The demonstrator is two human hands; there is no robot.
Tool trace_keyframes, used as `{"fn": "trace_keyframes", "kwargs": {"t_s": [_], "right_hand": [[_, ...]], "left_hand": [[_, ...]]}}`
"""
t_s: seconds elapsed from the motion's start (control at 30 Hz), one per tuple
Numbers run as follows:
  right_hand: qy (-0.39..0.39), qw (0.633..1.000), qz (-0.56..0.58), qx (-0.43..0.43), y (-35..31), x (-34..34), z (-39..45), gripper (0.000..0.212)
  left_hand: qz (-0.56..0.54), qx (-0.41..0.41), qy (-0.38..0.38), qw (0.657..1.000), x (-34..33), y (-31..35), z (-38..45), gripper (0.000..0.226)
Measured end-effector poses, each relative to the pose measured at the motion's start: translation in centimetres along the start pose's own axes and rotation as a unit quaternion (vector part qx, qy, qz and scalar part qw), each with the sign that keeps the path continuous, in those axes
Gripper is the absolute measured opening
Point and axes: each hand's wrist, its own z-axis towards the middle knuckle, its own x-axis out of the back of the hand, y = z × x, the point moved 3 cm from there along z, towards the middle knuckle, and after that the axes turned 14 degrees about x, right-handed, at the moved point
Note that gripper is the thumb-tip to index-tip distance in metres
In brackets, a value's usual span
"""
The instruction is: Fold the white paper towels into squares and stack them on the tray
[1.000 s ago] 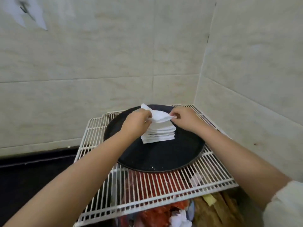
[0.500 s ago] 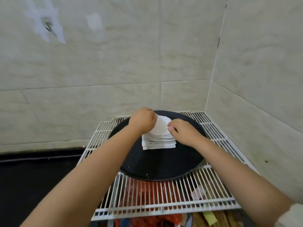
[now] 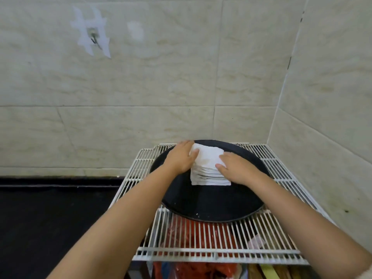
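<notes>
Both hands, left hand (image 3: 181, 158) and right hand (image 3: 236, 168), now flat on towel stack (image 3: 208, 165)

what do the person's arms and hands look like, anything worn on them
Both forearms are bare from elbow to wrist. The left hand and the right hand wear no gloves, and no rings, watch or bracelet show on what is visible. The only clothing in view is a sliver of pale, cream-coloured sleeve at the bottom right corner, on the right arm. No sleeve shows on the left arm.

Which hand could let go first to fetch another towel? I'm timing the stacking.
Probably the right hand: it only rests on the stack's near corner; the left hand steadies its far side.
</notes>
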Motion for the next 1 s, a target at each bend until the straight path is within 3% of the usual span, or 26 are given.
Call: {"fn": "trace_keyframes", "kwargs": {"t_s": [0.17,0.4,0.67,1.0], "right_hand": [[0.086,0.995,-0.034,0.039,-8.5,3.2,2.7,0.043],[0.088,0.983,-0.044,0.153,-31.1,1.0,7.8,0.056],[0.042,0.945,-0.028,0.324,-60.6,-5.3,9.8,0.062],[-0.032,0.865,-0.017,0.500,-90.7,-13.3,12.7,0.064]], "left_hand": [[0.164,0.073,0.075,0.981,6.6,-7.5,-4.8,0.051],[0.254,0.248,0.092,0.930,17.7,-25.8,-17.7,0.061],[0.235,0.421,0.130,0.867,25.8,-47.0,-36.1,0.058],[0.189,0.596,0.139,0.768,32.6,-68.3,-51.5,0.059]]}}
